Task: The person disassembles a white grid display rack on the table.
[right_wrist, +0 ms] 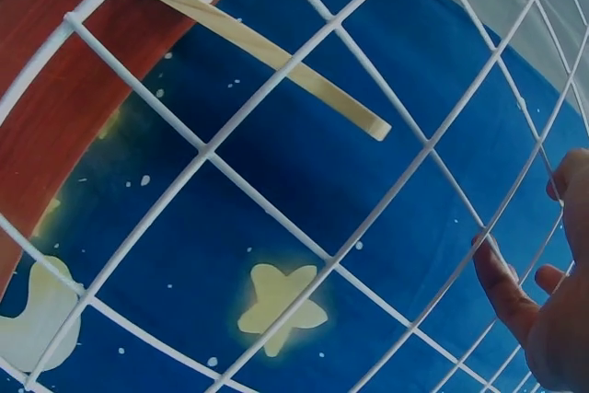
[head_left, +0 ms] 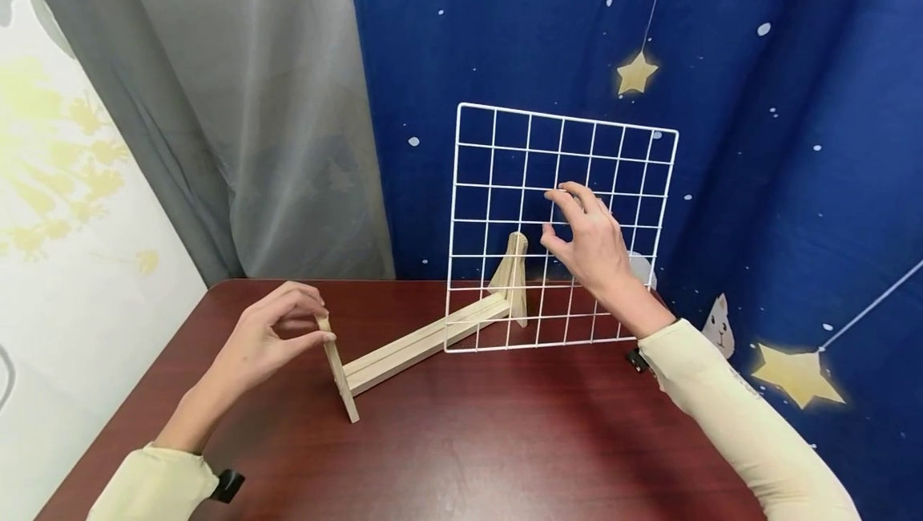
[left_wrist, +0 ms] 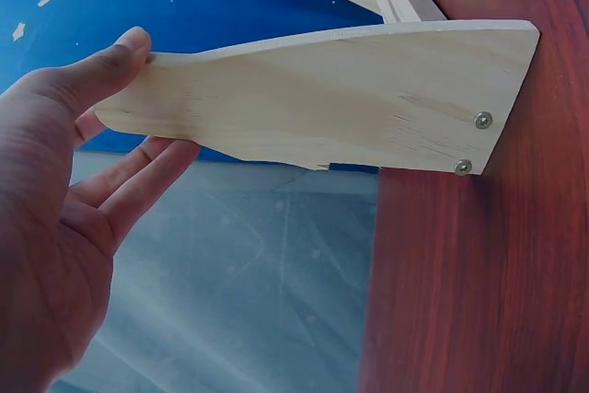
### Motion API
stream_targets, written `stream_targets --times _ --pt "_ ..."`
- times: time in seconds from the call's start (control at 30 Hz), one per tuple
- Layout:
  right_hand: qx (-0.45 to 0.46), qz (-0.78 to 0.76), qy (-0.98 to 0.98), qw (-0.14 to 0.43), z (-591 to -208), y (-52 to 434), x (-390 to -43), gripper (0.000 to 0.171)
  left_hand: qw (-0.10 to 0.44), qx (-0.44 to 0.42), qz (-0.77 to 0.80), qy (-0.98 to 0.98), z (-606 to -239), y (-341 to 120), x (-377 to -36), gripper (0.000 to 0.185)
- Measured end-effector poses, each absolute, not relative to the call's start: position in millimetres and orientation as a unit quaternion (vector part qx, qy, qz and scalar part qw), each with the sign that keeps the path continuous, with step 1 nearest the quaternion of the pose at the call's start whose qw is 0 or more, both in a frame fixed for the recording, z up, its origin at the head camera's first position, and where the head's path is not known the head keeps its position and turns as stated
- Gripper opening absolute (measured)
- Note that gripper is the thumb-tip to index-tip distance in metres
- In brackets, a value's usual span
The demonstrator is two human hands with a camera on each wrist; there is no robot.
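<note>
Your left hand [head_left: 270, 337] pinches the wooden stand's [head_left: 421, 338] near upright mid-table; your right hand [head_left: 587, 240], fingers spread, touches the white wire grid [head_left: 505, 184] standing at the table's [head_left: 505, 441] far edge

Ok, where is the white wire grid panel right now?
In the head view the white wire grid panel stands upright at the back of the table, right of centre, in the wooden stand's far end, against the blue starry curtain, with the right hand at its wires.

The right hand [head_left: 591, 244] hides part of the wire grid [head_left: 505, 184] behind it
</note>
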State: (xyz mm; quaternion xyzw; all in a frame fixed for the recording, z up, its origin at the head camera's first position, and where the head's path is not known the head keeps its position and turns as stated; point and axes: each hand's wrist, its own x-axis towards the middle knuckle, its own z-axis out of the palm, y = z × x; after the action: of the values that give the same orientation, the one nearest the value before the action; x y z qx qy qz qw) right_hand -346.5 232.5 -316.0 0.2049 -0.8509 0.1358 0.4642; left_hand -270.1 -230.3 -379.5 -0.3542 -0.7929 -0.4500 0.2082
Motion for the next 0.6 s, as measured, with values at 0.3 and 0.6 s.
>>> stream_targets --times 0.3,0.6 --pt "0.213 0.119 -0.861 0.446 -332 245 -344 0.046 0.214 -0.348 -0.430 -0.805 -375 -229 -259 0.037" --pt "0.200 0.109 -0.890 0.395 -348 249 -341 0.044 0.206 -0.340 -0.400 -0.826 -376 -235 -251 0.042"
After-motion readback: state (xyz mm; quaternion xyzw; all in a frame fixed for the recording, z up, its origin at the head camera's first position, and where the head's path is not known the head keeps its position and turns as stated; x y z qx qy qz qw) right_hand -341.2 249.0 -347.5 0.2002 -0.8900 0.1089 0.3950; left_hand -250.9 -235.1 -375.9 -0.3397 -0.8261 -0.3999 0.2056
